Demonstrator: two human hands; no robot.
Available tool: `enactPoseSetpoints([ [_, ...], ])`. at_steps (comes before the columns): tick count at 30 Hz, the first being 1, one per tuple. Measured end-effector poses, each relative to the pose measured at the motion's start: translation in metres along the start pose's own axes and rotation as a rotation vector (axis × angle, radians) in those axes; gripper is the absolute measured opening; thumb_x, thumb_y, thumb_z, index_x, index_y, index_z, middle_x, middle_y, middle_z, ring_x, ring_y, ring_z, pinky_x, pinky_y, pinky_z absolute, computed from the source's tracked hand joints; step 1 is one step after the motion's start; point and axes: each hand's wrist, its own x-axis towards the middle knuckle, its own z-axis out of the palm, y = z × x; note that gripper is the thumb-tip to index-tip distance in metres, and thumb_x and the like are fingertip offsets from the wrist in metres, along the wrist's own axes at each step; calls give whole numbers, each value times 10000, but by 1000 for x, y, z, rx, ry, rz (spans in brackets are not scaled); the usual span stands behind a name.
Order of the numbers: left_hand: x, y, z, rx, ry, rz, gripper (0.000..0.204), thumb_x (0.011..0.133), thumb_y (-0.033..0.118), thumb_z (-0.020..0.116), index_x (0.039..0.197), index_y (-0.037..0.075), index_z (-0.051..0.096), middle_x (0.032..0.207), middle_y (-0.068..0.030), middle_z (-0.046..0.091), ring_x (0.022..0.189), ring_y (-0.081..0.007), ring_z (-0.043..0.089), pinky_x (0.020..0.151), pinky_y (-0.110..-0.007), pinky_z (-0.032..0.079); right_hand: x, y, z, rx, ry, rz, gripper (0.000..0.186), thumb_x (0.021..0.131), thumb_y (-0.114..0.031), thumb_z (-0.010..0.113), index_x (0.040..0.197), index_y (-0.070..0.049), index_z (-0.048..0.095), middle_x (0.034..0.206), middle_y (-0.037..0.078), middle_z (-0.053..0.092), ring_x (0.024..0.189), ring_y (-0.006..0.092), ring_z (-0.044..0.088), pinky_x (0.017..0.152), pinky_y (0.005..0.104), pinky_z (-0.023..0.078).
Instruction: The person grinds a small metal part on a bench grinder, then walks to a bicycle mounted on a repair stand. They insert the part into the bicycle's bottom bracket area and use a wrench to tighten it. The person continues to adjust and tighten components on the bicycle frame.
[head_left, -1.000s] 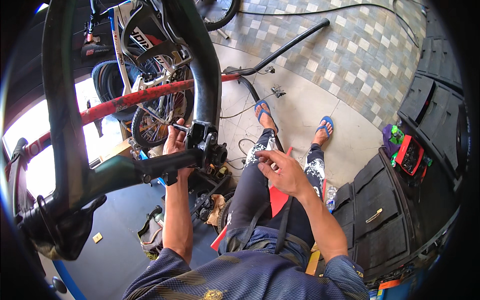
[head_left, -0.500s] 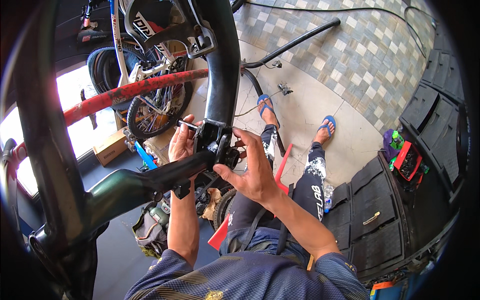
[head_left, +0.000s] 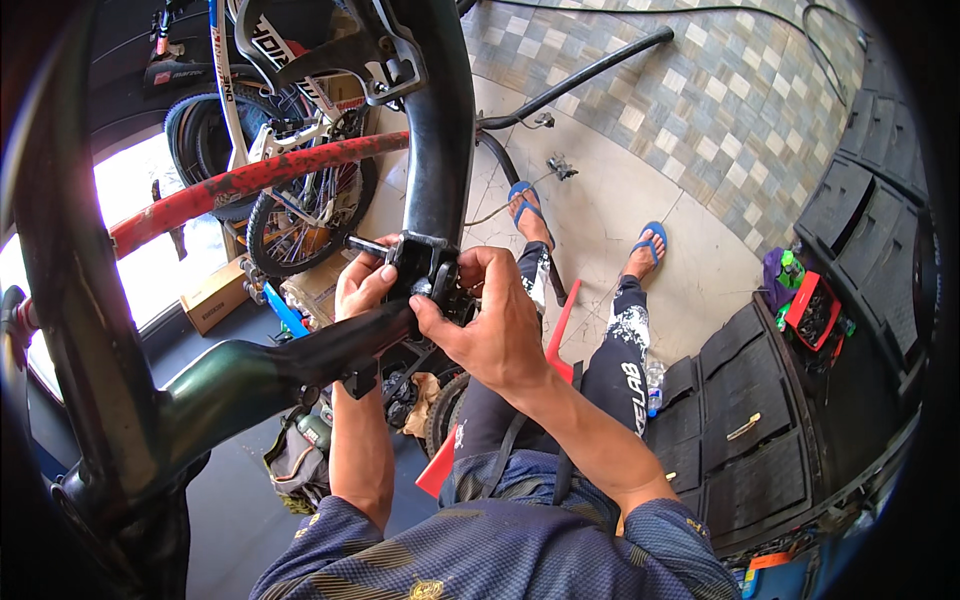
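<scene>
First: What is being handled, and where is it placed?

Second: A dark bicycle frame [head_left: 225,375] is seen at the left, with its black metal bracket [head_left: 423,262] brought between two bare hands. The frame's left and near ends are cut off by the black rim of the view.

First: How is the right hand [head_left: 497,325] set?

Second: Its thumb is pressed to the near face of the bracket and its fingers are curled around the right side, so that the bracket is gripped between them. Some of the fingertips are hidden behind the metal.

First: And the left hand [head_left: 366,288]?

Second: It is held at the bracket's left side, thumb and fingers bent. A slim dark rod [head_left: 366,244] is seen just above the fingertips. Whether the rod is gripped or only touched cannot be told, since the lower fingers and the wrist are covered by the frame.

First: What else is partly concealed?

Second: At the far left, a white bicycle [head_left: 236,125] is crossed by a scuffed red bar [head_left: 250,178]. A grey bag [head_left: 293,462] is partly covered by the left forearm. At the right, a red box [head_left: 801,303] is filled with dark pieces too small to be made out.
</scene>
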Motion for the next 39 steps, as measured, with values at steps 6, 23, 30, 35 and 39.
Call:
enactPoseSetpoints([
  [6, 0, 0, 0, 100, 32, 3, 557, 903, 133, 744, 1374, -79, 533, 1184, -163, 712, 998, -233, 733, 935, -370, 600, 7, -3, 4, -15, -1, 84, 534, 821, -279, 834, 1103, 15, 489, 1009, 181, 577, 881, 342, 664, 781, 438, 570],
  [23, -9, 0, -1, 82, 31, -1, 477, 936, 168, 793, 1317, -38, 593, 1208, -140, 705, 1039, -200, 709, 918, -345, 584, -1, -1, 8, 20, 33, 22, 464, 878, -283, 812, 1101, 1, 522, 961, 162, 602, 838, 311, 652, 756, 425, 558],
  [30, -8, 1, -7, -83, -82, 12, 473, 1074, 316, 598, 1371, -49, 555, 1235, -168, 701, 1055, -236, 725, 933, -382, 603, 3, -1, 6, 29, 19, 6, 455, 887, -272, 809, 1125, 2, 535, 944, 153, 604, 822, 289, 640, 760, 423, 551],
  [35, -8, 3, -3, 30, -1, -6, 438, 1096, 308, 559, 1367, -35, 572, 1203, -174, 715, 1027, -240, 736, 917, -394, 617, 4, -3, 4, 70, 12, 65, 459, 900, -294, 810, 1106, 7, 531, 918, 145, 601, 820, 282, 636, 745, 415, 550],
  [39, -9, 3, 0, -19, 24, -5, 360, 1092, 236, 595, 1318, -42, 619, 1193, -136, 736, 1048, -186, 724, 936, -330, 579, 3, -3, 3, 91, 12, 106, 472, 914, -322, 811, 1086, 12, 525, 916, 147, 596, 816, 280, 633, 736, 412, 550],
])
